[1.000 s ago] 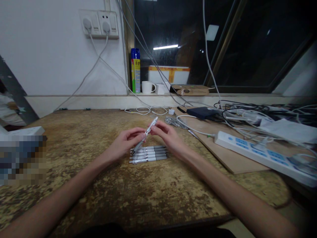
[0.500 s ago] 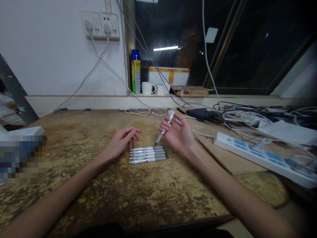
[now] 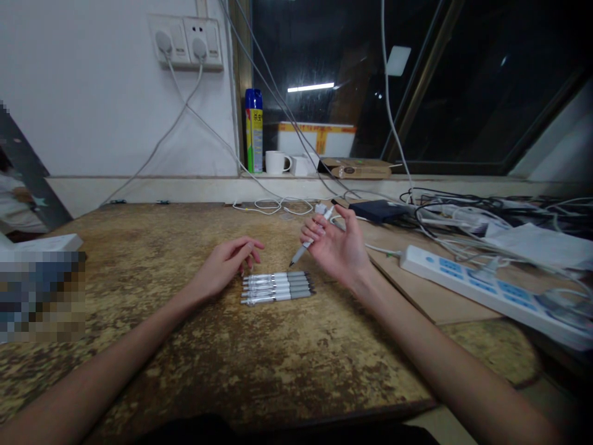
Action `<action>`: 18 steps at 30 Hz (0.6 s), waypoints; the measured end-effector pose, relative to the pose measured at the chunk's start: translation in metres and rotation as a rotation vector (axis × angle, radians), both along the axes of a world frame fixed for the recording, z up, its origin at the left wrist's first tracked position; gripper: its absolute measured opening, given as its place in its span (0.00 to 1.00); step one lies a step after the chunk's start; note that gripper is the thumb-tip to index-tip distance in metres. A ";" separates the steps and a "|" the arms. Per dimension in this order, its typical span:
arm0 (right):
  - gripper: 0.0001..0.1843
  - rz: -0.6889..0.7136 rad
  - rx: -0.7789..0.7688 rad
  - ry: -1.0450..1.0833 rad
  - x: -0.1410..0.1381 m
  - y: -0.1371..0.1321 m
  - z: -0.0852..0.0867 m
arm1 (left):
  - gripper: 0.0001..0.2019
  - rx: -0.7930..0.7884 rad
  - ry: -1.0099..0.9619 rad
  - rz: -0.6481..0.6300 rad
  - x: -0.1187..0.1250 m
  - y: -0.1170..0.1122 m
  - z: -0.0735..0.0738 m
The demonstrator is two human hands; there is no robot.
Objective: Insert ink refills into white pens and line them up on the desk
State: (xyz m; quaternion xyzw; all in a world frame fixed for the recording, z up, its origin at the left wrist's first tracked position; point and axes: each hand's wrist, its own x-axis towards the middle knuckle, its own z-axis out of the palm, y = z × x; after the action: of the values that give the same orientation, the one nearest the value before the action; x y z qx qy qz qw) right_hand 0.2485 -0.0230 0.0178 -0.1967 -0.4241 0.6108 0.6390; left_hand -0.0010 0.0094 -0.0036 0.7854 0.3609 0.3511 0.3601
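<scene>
Several white and grey pens (image 3: 277, 287) lie side by side in a neat row on the worn wooden table (image 3: 185, 346). My left hand (image 3: 227, 264) rests just left of the row, fingers loosely curled and apart, holding nothing. My right hand (image 3: 336, 247) is raised behind the row, palm turned up. Its fingers grip one more pen (image 3: 308, 240), which points tip-down toward the far end of the row.
A white power strip (image 3: 491, 290) and a tangle of cables (image 3: 463, 213) lie on a board at the right. On the sill stand a spray can (image 3: 253, 131), a white mug (image 3: 277, 162) and a cardboard box (image 3: 356, 168). A blurred patch covers the left edge.
One second ago both hands held the pen above the row. My left hand let go and sank beside the row; my right hand carried the pen back and to the right.
</scene>
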 end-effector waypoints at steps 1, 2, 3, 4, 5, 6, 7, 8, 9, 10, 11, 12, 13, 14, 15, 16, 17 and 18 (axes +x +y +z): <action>0.21 0.001 0.004 0.008 0.000 0.000 0.000 | 0.19 -0.001 -0.002 0.000 0.000 0.000 0.000; 0.20 0.001 0.008 0.013 0.001 -0.001 0.001 | 0.18 -0.003 -0.001 -0.001 0.000 0.000 -0.001; 0.20 -0.001 0.008 0.017 0.001 -0.001 0.001 | 0.18 -0.005 0.003 -0.004 0.000 0.001 -0.001; 0.20 -0.005 0.007 0.018 0.001 -0.002 0.002 | 0.18 -0.006 0.008 -0.008 0.000 0.001 -0.001; 0.21 -0.010 0.005 0.018 0.001 -0.002 0.003 | 0.18 -0.005 0.010 -0.010 0.000 0.001 -0.001; 0.22 -0.015 0.003 0.019 0.002 -0.002 0.003 | 0.19 -0.005 0.011 -0.012 0.000 0.000 -0.001; 0.23 -0.018 0.004 0.020 0.002 -0.002 0.003 | 0.19 -0.004 0.010 -0.011 0.000 0.000 -0.001; 0.24 -0.021 0.008 0.020 0.002 -0.002 0.003 | 0.19 -0.004 0.010 -0.011 0.000 0.000 -0.001; 0.26 -0.024 0.012 0.019 0.002 -0.002 0.003 | 0.19 -0.003 0.008 -0.008 0.000 0.000 -0.001; 0.26 -0.024 0.015 0.019 0.002 -0.002 0.002 | 0.19 -0.003 0.006 -0.007 0.000 0.000 -0.001; 0.27 -0.023 0.016 0.021 0.003 -0.001 0.002 | 0.19 -0.004 0.004 -0.006 0.000 0.000 -0.001; 0.26 -0.018 0.013 0.025 0.003 -0.001 0.001 | 0.19 -0.006 0.001 -0.007 0.000 0.000 -0.001; 0.26 -0.011 0.009 0.032 0.003 0.000 0.001 | 0.19 -0.009 -0.001 -0.009 0.000 0.000 -0.001; 0.25 -0.001 0.003 0.042 0.003 0.000 0.001 | 0.19 -0.014 -0.001 -0.011 0.000 0.000 -0.002; 0.24 0.011 -0.001 0.055 0.002 0.000 0.001 | 0.19 -0.018 0.001 -0.014 0.000 0.000 -0.002; 0.23 0.022 -0.004 0.068 0.002 0.001 0.001 | 0.19 -0.022 0.005 -0.018 0.000 0.001 -0.002; 0.22 0.031 -0.007 0.079 0.002 0.001 0.001 | 0.19 -0.024 0.006 -0.020 0.000 0.001 -0.002; 0.22 0.037 -0.009 0.086 0.001 0.000 0.001 | 0.19 -0.026 0.006 -0.021 0.000 0.001 -0.002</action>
State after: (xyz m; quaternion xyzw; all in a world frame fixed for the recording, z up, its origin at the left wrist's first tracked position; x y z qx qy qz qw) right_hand 0.2498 -0.0226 0.0190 -0.1651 -0.3969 0.6323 0.6445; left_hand -0.0014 0.0108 -0.0060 0.7856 0.3583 0.3401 0.3726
